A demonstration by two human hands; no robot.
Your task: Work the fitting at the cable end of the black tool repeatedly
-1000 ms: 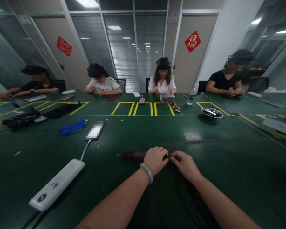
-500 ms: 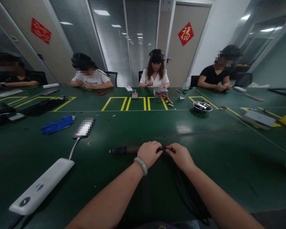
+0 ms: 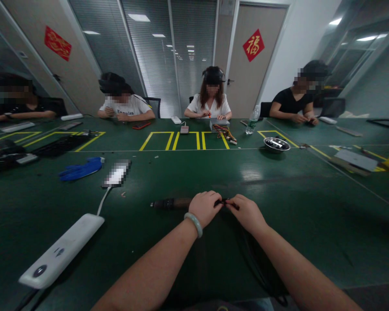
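Note:
My left hand (image 3: 205, 207), with a pale green bangle (image 3: 194, 223) on the wrist, is closed round a dark rod-like tool (image 3: 171, 203) that lies on the green table (image 3: 311, 207) and sticks out to the left. My right hand (image 3: 248, 212) is closed too, pinching a small dark part (image 3: 226, 201) at the tool's right end, fingertips touching those of the left hand. Black cables (image 3: 256, 268) run from under my hands toward me.
A white power bank (image 3: 60, 251) with a white cable to a phone (image 3: 116, 173) lies at the near left. A blue glove (image 3: 79, 169), a metal bowl (image 3: 276, 144) and a water bottle (image 3: 252, 120) stand farther off. Several other people sit round the far side.
The view dropped and shifted slightly a second ago and has since held. Both hands stay together on the tool, with only small finger movement.

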